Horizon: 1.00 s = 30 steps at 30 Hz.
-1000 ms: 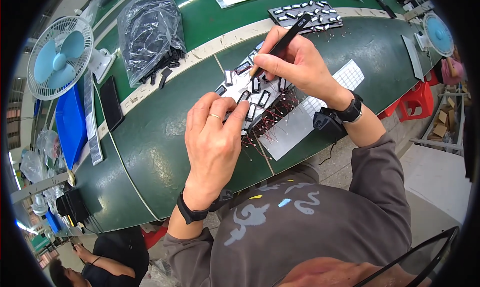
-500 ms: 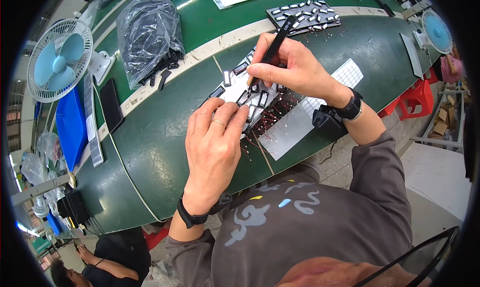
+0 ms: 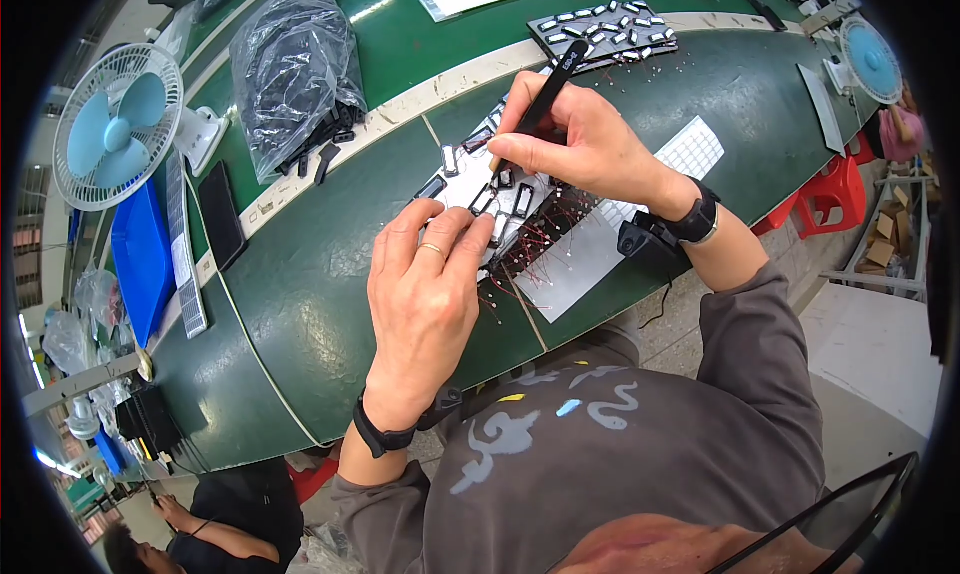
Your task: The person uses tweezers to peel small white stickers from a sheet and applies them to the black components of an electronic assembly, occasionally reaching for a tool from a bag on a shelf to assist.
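My right hand [image 3: 585, 139] grips slim black tweezers [image 3: 553, 92], tilted with their tips down at a small black rectangular housing [image 3: 482, 202]. My left hand [image 3: 425, 279] lies palm down with its fingers bent. Its fingertips touch that housing and steady it on a white-topped board [image 3: 468, 186]. More small black housings, such as the pale-centred housing [image 3: 523, 200], lie on the board around the tips. Thin red wires [image 3: 545, 254] with small pale ends spread from the board's right side. My fingers hide part of the housing.
Behind stands a dark tray [image 3: 600, 36] of several black-and-white small parts. A plastic bag [image 3: 300, 74] of black parts lies far left, near a phone [image 3: 221, 214], a blue tray [image 3: 140, 259] and a fan [image 3: 118, 129]. A white grid sheet [image 3: 690, 149] lies right. Another person [image 3: 225, 534] sits lower left.
Both hands stay at the same housing. The tweezers and right hand have shifted only slightly; the whole view has drifted a little.
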### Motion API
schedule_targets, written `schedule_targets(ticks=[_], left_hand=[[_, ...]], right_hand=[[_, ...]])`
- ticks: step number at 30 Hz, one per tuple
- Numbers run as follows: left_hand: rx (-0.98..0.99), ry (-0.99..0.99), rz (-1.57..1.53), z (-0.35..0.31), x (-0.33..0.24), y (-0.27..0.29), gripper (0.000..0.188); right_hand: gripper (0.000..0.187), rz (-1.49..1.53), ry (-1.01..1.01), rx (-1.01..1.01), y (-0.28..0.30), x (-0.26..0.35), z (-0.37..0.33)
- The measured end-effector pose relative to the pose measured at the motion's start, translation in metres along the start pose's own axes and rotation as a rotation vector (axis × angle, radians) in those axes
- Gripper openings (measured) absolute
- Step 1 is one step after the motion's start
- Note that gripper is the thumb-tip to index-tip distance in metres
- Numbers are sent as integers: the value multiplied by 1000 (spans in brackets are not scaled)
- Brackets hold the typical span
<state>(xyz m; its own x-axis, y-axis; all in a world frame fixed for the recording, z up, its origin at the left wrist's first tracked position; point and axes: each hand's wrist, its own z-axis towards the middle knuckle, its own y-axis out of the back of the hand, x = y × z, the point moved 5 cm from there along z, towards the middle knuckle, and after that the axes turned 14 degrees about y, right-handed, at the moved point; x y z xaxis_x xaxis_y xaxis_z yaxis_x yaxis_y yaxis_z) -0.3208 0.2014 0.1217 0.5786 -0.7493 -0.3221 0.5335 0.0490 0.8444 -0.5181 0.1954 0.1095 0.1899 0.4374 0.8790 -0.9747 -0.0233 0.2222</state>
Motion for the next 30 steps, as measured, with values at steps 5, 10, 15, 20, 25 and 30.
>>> schedule_targets(ticks=[5,10,15,20,25,30], left_hand=[[23,-52,17,3,-4,2,29],[21,-139,62,15,-10,11,28],[166,-263,-208,-26,-44,20,30],[458,-389,-303,-43,-82,-51,46],[490,-314,-202,-47,-89,-83,62],[520,-311,-64,-62,-77,-79,68]], right_hand=[[16,-29,1,2,-1,1,-3],[14,-222,244,-197,25,37,-11],[12,-56,268,-327,53,63,-64],[13,-169,-130,-185,66,-1,-140],[14,-186,-265,-185,62,-19,-160],[14,-155,-230,-183,45,-20,-152]])
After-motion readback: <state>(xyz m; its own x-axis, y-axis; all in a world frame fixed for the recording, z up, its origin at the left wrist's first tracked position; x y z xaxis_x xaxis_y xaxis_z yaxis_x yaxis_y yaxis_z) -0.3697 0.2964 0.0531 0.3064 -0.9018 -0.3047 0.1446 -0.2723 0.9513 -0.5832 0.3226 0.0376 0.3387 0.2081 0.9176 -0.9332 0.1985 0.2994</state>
